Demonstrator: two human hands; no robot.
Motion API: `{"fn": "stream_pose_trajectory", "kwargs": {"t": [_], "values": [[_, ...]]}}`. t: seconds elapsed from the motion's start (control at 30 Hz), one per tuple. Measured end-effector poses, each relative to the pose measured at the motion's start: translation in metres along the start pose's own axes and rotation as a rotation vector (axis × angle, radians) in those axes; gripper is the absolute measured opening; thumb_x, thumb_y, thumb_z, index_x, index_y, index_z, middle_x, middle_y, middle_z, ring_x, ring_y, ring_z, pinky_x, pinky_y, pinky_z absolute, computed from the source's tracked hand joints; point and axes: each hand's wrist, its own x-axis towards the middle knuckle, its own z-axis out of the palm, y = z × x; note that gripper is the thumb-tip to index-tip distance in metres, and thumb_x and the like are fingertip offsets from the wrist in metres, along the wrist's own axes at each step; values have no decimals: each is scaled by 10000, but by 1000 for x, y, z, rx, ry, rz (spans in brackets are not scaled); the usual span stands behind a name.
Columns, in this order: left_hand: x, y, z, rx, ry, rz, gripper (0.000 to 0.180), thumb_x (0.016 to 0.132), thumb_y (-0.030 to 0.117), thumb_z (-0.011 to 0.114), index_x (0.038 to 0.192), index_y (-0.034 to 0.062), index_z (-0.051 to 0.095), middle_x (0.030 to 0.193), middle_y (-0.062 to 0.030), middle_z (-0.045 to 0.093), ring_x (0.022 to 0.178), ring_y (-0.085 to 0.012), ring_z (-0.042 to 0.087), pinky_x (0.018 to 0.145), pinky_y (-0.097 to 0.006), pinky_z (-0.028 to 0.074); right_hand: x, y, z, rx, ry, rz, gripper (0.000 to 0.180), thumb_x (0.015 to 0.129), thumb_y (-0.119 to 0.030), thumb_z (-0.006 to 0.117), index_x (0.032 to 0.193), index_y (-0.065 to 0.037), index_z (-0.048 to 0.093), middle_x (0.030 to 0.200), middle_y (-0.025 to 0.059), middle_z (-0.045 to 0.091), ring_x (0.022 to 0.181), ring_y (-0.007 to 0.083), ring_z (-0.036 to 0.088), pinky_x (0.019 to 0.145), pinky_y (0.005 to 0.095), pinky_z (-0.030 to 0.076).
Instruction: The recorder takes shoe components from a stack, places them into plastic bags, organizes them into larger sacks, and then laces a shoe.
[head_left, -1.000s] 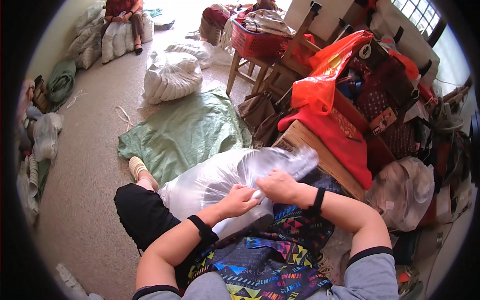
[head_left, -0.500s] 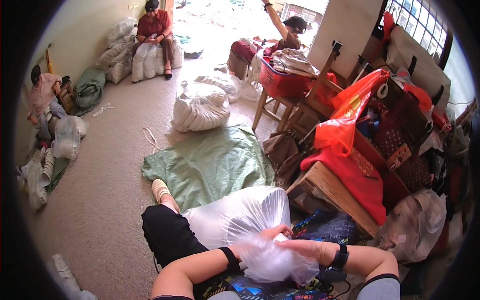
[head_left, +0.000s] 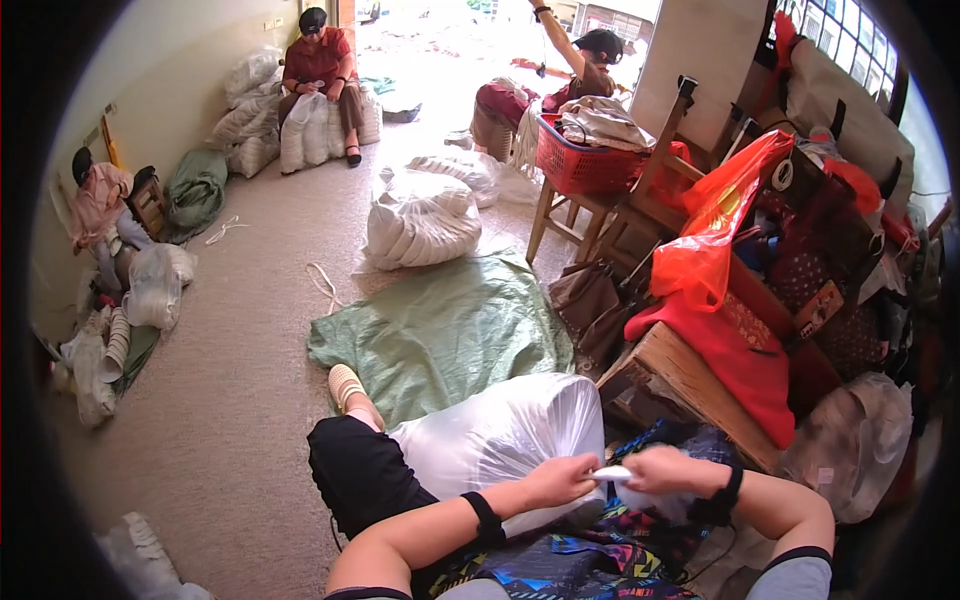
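Two hands draw a white twist tight at the mouth of one bag

Nearest, a patterned cloth (head_left: 600,570) covers the lap. Just beyond it, the left hand (head_left: 560,482) and the right hand (head_left: 662,470) are both clamped on one white twist (head_left: 612,474), held nearly level between them. Whether it is the bag's own neck or a separate tie, I cannot tell. One big white bag (head_left: 500,432) bulges just left of and beyond it, beside the single black trouser leg (head_left: 362,472) in view. The step in hand looks like closing the bag; the next move seems to call for firm fingers on both sides, so the twist does not slacken before a knot is made.

Beyond lie one green sheet (head_left: 440,330), partly covered by the bag, and one beige shoe (head_left: 345,385) at its near left edge. To the right are one red cloth (head_left: 715,365) and one orange-red plastic bag (head_left: 725,225).

Farther off stand two filled clear bags (head_left: 422,222), one behind the other, and to their right one red basket (head_left: 590,160) on a wooden seat. Three co-workers show: one at left (head_left: 100,195), one far left of the doorway (head_left: 322,62), one far right (head_left: 592,82). The bags heaped against the far wall overlap too much to count.
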Motion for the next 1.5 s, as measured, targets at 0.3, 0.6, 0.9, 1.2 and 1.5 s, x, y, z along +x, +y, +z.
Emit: {"fn": "stream_pose_trajectory", "kwargs": {"t": [0.3,0.6,0.9,1.2,1.5], "values": [[-11,35,4,-825,5,190,378,880,111,547,1246,25,499,1147,-154,583,1059,-246,579,908,-342,464,-46,-56,11,1759,-449,6,580,931,-394,517,1341,5,425,1328,151,508,1212,214,502,1049,392,372],[9,31,-24,-69,-95,484,304,973,271,454,1112,30,578,940,-70,604,826,-145,568,721,-277,473,-27,-70,-25,-438,275,-698,921,744,-400,732,1448,-50,252,1345,168,445,1250,304,437,1119,516,210],[-7,56,-31,-116,216,285,376,791,64,672,1139,37,531,976,-133,571,834,-229,593,739,-330,502,-45,-16,-9,1033,-409,151,426,873,-341,577,1087,24,619,874,109,686,764,252,659,711,383,522],[-13,93,-36,-923,-145,-237,373,962,365,432,1089,37,555,1014,-87,594,946,-193,565,839,-308,441,-71,-101,-34,782,-6,-1025,874,867,-544,561,1468,-27,194,1446,210,323,1373,316,292,1136,453,207],[-8,75,-69,-592,-450,-201,266,912,282,582,920,21,631,746,-24,614,707,-112,580,648,-265,460,-49,-64,-29,-534,468,-454,479,794,-260,654,1204,-52,520,936,152,638,951,316,619,937,468,423]]}}
